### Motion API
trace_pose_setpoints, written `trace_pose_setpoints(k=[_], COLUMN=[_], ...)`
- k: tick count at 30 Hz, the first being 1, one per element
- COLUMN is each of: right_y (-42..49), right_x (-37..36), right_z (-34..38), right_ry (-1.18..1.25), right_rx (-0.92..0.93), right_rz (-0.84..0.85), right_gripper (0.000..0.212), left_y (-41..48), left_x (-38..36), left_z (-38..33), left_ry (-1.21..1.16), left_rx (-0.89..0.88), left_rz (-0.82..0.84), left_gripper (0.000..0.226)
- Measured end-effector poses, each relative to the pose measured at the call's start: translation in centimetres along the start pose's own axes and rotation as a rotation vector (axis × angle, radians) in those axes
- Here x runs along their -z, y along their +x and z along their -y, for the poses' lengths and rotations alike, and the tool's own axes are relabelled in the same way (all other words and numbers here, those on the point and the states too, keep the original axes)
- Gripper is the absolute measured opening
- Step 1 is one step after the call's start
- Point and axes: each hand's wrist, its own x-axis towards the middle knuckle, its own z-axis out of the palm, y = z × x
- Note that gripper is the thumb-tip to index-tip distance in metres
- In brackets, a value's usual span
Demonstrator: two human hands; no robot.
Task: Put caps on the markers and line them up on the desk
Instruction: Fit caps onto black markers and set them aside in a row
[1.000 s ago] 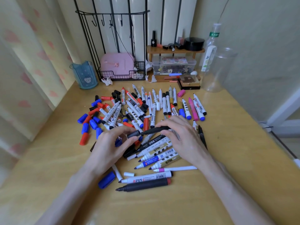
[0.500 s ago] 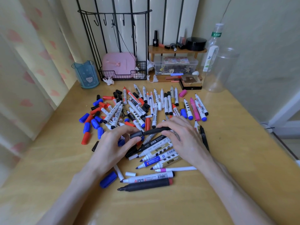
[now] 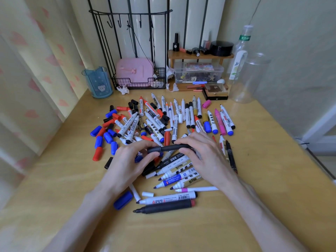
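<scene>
Both hands were clamped on one black marker (image 3: 172, 148), held level just above the pile at desk centre: left hand (image 3: 127, 160) pinched its left end, where a black cap (image 3: 153, 149) sat, and right hand (image 3: 205, 155) gripped the barrel with curled fingers. Could not tell whether the cap was pressed fully home. Directly beneath the hands lay a fan of uncapped markers (image 3: 178, 175), tips pointing left, some hidden by the palms. Nearer the body lay a thick black uncapped marker (image 3: 163, 206), with a white one just beyond it and a loose blue cap (image 3: 123, 200) to its left. Beyond the hands a dense heap of markers (image 3: 154, 122) crossed one another; to its right, several lay roughly parallel. Loose blue and red caps (image 3: 101, 140) were scattered on the heap's left side. Along the back edge of the desk (image 3: 54, 188) stood a blue cup (image 3: 97, 81), a black wire rack (image 3: 131, 51) holding a pink case (image 3: 134, 71), a small wooden shelf (image 3: 200, 56) over a clear plastic box (image 3: 198, 72), a bottle (image 3: 240, 55) and a clear jar (image 3: 252, 77). A curtain (image 3: 27, 70) bounded the left edge and a wall (image 3: 300, 60) the far right. Bare desk surface showed at front left, front right and along the near edge under the forearms.
</scene>
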Motion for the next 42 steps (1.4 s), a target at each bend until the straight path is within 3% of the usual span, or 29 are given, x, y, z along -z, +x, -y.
trace_pose_setpoints(k=[19,23,28,42], right_y=[0.1,0.1,-0.1,0.0], right_x=[0.2,0.2,-0.2,-1.1], right_z=[0.4,1.0,1.5,2.0], right_ry=[0.047,0.046,0.054,0.114], right_rx=[0.0,0.01,-0.001,0.018], right_rz=[0.051,0.041,0.018,-0.025], right_gripper=[0.027,0.041,0.029,0.031], left_y=[-0.1,-0.2,-0.2,-0.2], left_x=[0.2,0.1,0.1,0.3], left_z=[-0.7,-0.6,-0.8,-1.1], left_ry=[0.076,0.015,-0.035,-0.019], left_rx=[-0.035,0.007,0.043,0.039], left_rz=[0.043,0.036,0.018,0.013], left_gripper=[0.018,0.021,0.018,0.023])
